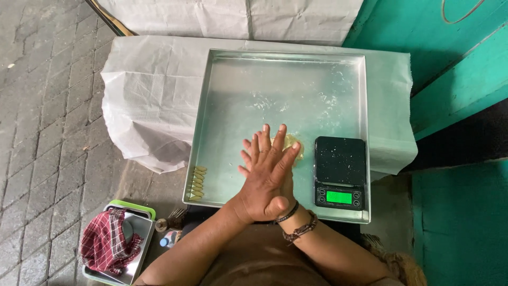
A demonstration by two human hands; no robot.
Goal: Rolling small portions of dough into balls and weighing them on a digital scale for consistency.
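My left hand (267, 177) lies palm down on top of my right hand (244, 157), palms pressed flat together and fingers stretched out, over the near part of a large square metal tray (222, 69). Whatever sits between the palms is hidden. A pale yellow lump of dough (295, 145) shows on the tray just beyond my fingertips, partly covered by them. Dark bead bracelets (296, 225) circle my right wrist. A short row of small shaped dough pieces (198, 184) lies at the tray's near left edge.
A black digital scale (340, 172) with a lit green display stands in the tray's near right corner. The tray rests on a white sack (143, 95). A metal container with a red checked cloth (108, 241) sits on the paved ground at lower left. Teal walls stand at right.
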